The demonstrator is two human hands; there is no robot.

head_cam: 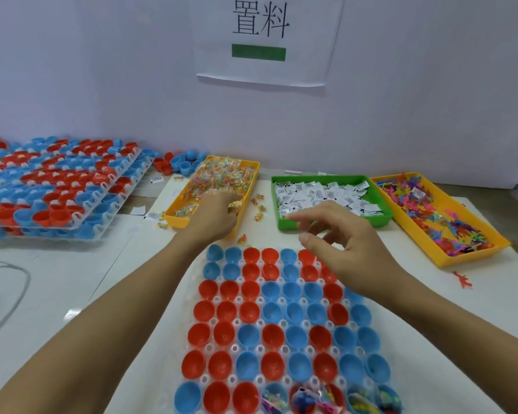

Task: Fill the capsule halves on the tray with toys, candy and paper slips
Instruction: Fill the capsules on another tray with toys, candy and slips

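I note approx. 5 of the red and blue plastic capsule halves (277, 318), nearest row, filled, rest of clear tray (284, 349) empty; left hand (214, 216) grasps wrapped candy in yellow bin (211, 189), right hand (346, 246) fingers released.

Two hands are in view, a left hand (214, 218) and a right hand (346, 245). Three bins stand at the back: two yellow, one with wrapped candy (174, 218) and one with small plastic toys (449, 258), and one green bin (274, 201) of paper slips. One clear tray (284, 349) lies in front, its red and blue capsule halves in eight rows. Five halves in the nearest row hold items. One paper sign (265, 40) hangs on the wall.
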